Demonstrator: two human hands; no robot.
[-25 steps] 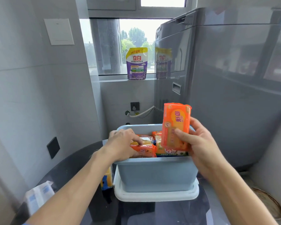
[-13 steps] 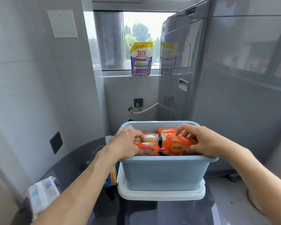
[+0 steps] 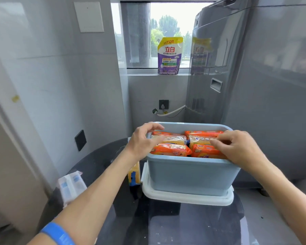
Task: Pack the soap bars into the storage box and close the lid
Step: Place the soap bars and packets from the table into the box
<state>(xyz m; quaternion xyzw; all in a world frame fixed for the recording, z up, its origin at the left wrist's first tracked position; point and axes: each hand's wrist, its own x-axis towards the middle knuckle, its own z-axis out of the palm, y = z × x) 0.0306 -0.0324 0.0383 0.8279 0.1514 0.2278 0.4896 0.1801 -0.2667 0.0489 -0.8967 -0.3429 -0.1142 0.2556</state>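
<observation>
Storage box (image 3: 193,175), blue, filled with wrapped soap bars (image 3: 171,150), standing on its white lid (image 3: 187,198).
Left hand (image 3: 142,142) loosely spread at left rim; right hand (image 3: 237,147) fingertips pressing right-side bars.

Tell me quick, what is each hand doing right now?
Left hand: open, fingers curled over the storage box rim, holding nothing.
Right hand: open, fingertips resting on the soap bars, gripping none.
</observation>
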